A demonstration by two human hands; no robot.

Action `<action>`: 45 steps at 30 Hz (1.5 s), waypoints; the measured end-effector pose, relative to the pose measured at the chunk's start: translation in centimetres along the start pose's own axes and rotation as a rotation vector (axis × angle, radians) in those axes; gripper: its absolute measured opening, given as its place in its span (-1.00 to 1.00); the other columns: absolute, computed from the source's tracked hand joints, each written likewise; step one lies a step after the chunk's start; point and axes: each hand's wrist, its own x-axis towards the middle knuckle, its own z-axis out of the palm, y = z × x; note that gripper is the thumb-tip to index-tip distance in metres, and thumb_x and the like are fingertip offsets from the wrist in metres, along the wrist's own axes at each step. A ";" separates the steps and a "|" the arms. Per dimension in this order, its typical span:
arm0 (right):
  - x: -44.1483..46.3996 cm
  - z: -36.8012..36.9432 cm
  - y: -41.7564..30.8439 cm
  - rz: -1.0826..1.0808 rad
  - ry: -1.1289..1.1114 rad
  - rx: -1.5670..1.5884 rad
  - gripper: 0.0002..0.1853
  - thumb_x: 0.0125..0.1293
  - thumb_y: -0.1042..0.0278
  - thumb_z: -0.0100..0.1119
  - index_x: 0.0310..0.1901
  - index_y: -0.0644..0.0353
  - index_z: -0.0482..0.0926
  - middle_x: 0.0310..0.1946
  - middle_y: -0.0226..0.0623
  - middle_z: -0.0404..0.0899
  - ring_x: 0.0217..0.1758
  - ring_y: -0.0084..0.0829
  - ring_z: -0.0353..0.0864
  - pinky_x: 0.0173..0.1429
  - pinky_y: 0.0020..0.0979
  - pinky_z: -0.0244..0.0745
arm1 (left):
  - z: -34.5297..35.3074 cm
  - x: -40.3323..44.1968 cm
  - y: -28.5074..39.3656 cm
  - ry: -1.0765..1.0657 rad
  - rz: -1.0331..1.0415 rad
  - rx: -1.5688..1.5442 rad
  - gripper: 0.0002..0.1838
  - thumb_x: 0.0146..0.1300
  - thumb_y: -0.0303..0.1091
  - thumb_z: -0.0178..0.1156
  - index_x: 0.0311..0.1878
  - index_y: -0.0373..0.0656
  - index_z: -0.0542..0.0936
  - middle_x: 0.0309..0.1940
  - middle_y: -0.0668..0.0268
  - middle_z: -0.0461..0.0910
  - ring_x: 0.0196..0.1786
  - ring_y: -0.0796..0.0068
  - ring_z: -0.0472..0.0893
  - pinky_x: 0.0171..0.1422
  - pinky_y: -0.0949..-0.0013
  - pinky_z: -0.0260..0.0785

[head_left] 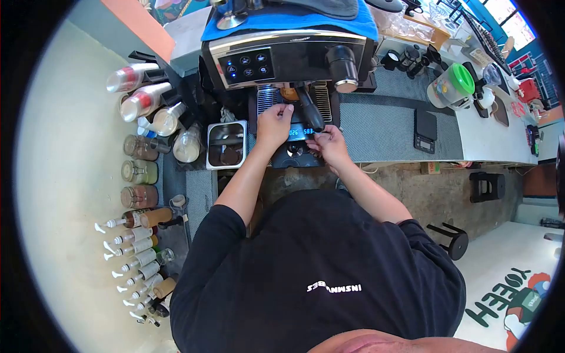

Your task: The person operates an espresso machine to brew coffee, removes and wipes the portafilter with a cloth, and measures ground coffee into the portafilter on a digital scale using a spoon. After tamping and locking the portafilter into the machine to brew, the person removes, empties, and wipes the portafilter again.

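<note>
A digital scale (301, 133) with a lit blue display lies on the drip tray of the espresso machine (300, 50). My left hand (275, 125) is closed at the scale's left side, its fingertips partly hidden. At the right front corner, my right hand (331, 147) pinches the scale's edge with thumb and fingers. Behind the display stands a cup (289, 94) with brown coffee in it, partly covered by the machine. The black portafilter handle (311, 109) points toward me, just above the scale and between my hands.
A steel bin (227, 145) with dark grounds stands left of the machine. Plastic cups (141, 97), jars (140, 172) and several pump bottles (141, 259) line the left wall. At right are a black scale (425, 130), a green-lidded tub (452, 87) and black stools (450, 241).
</note>
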 end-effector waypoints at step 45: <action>-2.2 -8.3 -14.7 0.072 -0.362 -0.233 -0.62 0.76 0.17 0.14 0.30 0.34 0.57 0.02 -0.15 0.77 -0.09 -0.41 0.78 0.03 -0.37 0.73 | 0.0 -6.1 -0.6 0.210 -0.031 -0.002 -0.74 0.51 -0.28 0.40 0.01 -0.31 0.82 -0.26 0.13 0.79 -0.32 0.39 0.69 -0.14 0.31 0.53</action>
